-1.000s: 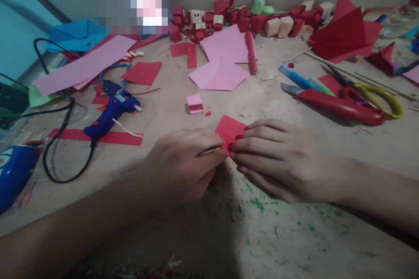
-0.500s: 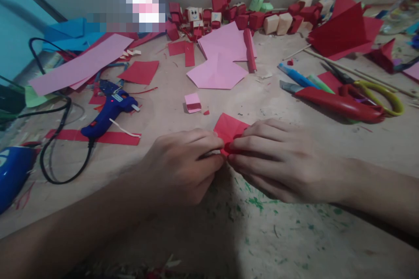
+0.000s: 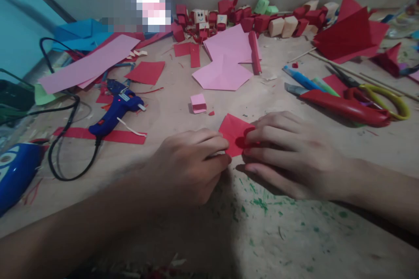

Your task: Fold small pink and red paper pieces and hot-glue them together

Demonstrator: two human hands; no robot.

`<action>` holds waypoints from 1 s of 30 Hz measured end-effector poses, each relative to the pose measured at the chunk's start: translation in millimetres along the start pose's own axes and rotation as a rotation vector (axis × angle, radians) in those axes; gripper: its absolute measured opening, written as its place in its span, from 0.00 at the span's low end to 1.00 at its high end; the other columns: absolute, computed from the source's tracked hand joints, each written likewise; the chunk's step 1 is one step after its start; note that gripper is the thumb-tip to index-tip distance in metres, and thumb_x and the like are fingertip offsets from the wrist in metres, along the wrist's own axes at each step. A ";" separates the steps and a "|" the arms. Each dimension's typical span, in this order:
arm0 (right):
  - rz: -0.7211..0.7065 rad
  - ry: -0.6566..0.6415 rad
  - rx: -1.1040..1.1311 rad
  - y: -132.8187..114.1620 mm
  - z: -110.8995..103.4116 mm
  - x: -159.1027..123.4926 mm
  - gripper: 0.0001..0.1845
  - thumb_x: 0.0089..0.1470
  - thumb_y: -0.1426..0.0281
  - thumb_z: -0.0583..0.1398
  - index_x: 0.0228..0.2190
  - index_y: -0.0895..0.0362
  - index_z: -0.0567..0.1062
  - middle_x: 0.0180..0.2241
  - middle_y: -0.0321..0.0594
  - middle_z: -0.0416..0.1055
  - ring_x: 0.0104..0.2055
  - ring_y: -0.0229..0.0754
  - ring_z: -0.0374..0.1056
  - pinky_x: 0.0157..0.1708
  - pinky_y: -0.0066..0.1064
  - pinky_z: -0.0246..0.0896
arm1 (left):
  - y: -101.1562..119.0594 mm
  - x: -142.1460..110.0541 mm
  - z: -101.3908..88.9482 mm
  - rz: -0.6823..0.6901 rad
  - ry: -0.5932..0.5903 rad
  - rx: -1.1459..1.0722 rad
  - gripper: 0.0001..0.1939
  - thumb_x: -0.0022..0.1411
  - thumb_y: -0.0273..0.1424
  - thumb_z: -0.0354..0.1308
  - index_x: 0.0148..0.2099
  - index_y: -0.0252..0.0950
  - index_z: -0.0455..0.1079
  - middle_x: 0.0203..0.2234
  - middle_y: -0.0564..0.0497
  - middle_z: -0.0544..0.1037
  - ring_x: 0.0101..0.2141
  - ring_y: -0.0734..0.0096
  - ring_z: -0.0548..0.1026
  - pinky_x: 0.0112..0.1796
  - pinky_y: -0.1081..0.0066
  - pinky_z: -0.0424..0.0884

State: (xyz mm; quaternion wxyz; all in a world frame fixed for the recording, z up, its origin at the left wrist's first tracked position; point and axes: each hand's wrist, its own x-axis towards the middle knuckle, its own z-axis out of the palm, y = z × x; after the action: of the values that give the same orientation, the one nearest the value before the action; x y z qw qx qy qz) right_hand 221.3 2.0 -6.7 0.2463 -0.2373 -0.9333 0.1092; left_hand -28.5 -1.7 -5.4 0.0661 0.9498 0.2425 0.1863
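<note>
A small creased square of red paper (image 3: 236,133) lies on the table between my two hands. My left hand (image 3: 196,161) is closed on its left corner, thumb and fingers pinched together at the edge. My right hand (image 3: 291,154) rests over the paper's right side, fingers stretched out and apart, the thumb held off below the sheet's lower edge. That hand hides the paper's right part. Just beyond the sheet sit a small folded pink paper box (image 3: 198,103) and a tiny red scrap (image 3: 211,113).
On the left are a blue hot glue gun (image 3: 114,113) with its black cord and a red paper strip (image 3: 131,136). To the right lie a red utility knife (image 3: 347,107) and yellow-handled scissors (image 3: 389,100). Pink sheets (image 3: 222,74) and several small paper blocks (image 3: 255,22) stand farther back.
My right hand has loosened and slid slightly right, its thumb now apart from the fingers. More of the red paper shows, lying flatter. The whole view has shifted a little.
</note>
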 end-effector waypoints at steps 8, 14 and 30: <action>-0.055 -0.092 -0.018 -1.4 3.8 -0.9 0.09 0.63 0.70 0.61 0.40 0.61 0.80 0.41 0.45 0.79 0.45 0.49 0.74 0.46 0.45 0.68 | -6.7 1.8 -2.9 -0.030 0.023 -0.107 0.11 0.67 0.20 0.51 0.40 0.31 0.76 0.38 0.43 0.81 0.40 0.62 0.79 0.43 0.61 0.77; -0.063 -0.113 -0.043 0.0 2.7 -2.1 0.10 0.65 0.70 0.59 0.41 0.60 0.80 0.40 0.46 0.79 0.45 0.47 0.73 0.46 0.43 0.67 | -10.0 2.2 -0.4 -0.006 -0.007 -0.093 0.10 0.67 0.21 0.53 0.40 0.33 0.76 0.40 0.43 0.81 0.42 0.61 0.78 0.43 0.62 0.76; -0.078 -0.110 -0.066 -0.1 1.1 -1.5 0.10 0.64 0.69 0.59 0.40 0.58 0.81 0.41 0.45 0.79 0.46 0.49 0.73 0.47 0.46 0.67 | -3.5 3.4 0.4 0.017 -0.027 -0.049 0.12 0.67 0.21 0.51 0.38 0.32 0.76 0.38 0.41 0.79 0.39 0.59 0.76 0.40 0.59 0.76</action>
State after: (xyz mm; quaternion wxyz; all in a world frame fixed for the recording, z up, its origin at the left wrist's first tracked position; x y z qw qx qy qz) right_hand 221.8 1.1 -8.2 0.1910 -0.2024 -0.9570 0.0817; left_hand -27.1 3.0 -5.4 0.0910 0.9524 0.2288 0.1800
